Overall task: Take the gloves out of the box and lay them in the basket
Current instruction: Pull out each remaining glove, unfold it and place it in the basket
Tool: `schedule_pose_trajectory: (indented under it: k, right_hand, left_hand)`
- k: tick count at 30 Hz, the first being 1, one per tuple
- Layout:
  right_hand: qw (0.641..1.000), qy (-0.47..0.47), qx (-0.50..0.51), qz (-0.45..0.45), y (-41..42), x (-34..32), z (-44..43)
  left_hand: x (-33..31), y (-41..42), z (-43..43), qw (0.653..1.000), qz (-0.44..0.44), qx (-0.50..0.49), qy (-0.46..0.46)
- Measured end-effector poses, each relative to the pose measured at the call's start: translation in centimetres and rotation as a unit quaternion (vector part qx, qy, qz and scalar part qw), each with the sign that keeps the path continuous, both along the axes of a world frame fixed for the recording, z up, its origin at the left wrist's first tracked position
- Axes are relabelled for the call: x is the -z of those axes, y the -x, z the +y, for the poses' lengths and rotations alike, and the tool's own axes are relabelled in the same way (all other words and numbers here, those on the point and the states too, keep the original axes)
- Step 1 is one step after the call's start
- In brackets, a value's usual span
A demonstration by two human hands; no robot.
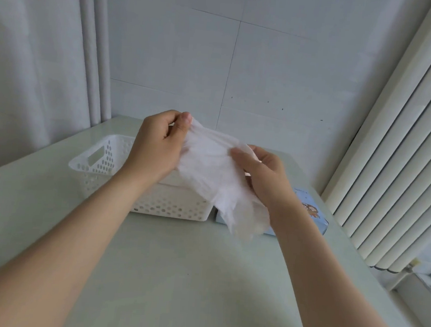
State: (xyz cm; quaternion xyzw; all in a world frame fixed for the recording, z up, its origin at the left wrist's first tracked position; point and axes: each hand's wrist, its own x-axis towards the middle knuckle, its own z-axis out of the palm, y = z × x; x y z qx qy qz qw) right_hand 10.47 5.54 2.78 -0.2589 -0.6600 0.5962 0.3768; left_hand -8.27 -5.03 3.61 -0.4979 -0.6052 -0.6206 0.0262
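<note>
A thin, translucent white glove [215,173] is stretched between both hands above the table. My left hand [156,145] pinches its upper left edge with thumb and fingers. My right hand [262,174] grips its right edge, and the glove's fingers hang down loose below. Behind the hands stands a white perforated plastic basket [101,162] with a handle slot; my left arm and the glove hide most of its inside. A light blue glove box [313,215] with a cartoon picture lies to the right of the basket, partly hidden by my right wrist.
The pale green table [174,276] runs to a white tiled wall [243,62] at the back. White curtains [37,59] hang at the left. White vertical blinds [402,165] and a window sill stand close at the right.
</note>
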Motion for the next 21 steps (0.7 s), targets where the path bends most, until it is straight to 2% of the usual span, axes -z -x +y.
schedule_pose_trajectory:
  k: [5, 11, 16, 21]
  right_hand:
    - [0.986, -0.120, 0.064, -0.093, 3.4, -2.2, 0.8]
    - [0.944, -0.233, 0.076, -0.221, 8.8, -3.7, 2.2]
    - [0.888, -0.320, 0.034, -0.328, 12.5, -2.2, 2.8]
    - [0.834, -0.378, 0.007, -0.402, 14.6, -0.2, 2.8]
  left_hand:
    - [0.2, 2.9, 0.0, 0.998, 0.000, -0.058, 0.003]
    - [1.4, 6.2, -0.1, 0.979, 0.070, -0.180, 0.070]
    - [1.9, 8.6, -0.3, 0.937, 0.165, -0.245, 0.188]
    - [2.0, 9.9, -0.6, 0.895, 0.195, -0.250, 0.314]
